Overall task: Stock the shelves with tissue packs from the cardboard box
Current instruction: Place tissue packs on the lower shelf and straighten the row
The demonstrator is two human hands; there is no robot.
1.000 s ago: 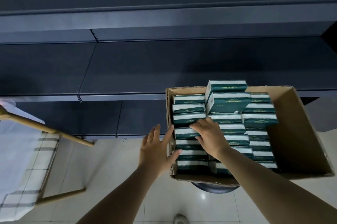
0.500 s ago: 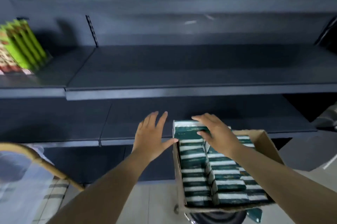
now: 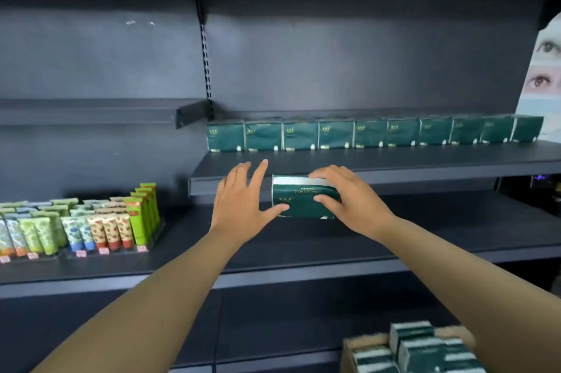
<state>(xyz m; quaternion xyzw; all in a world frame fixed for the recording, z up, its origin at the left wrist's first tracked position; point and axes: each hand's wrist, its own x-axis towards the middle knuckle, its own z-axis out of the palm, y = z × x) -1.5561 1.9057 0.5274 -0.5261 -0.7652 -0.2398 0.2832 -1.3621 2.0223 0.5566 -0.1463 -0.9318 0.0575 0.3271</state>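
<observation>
My right hand [image 3: 346, 199] grips a dark green tissue pack [image 3: 299, 201] with a white top, held in the air just below the front lip of the upper shelf [image 3: 394, 164]. My left hand [image 3: 243, 202] is spread, fingers straight, with its thumb tip touching the pack's lower left corner. A row of several green tissue packs [image 3: 373, 133] stands along the back of that upper shelf. The cardboard box [image 3: 347, 348] sits at the bottom right, holding several more packs [image 3: 425, 348].
Several green and patterned tubes [image 3: 76, 227] stand in trays on the left of the middle shelf [image 3: 303, 251]. A shelf bracket [image 3: 194, 113] and slotted upright sit above them. A poster with eyes [image 3: 543, 81] hangs at the right edge.
My right hand lifted one tissue pack out of the box and up to the upper shelf's edge. My left hand rose alongside it. The view tilted up from the box to the shelves.
</observation>
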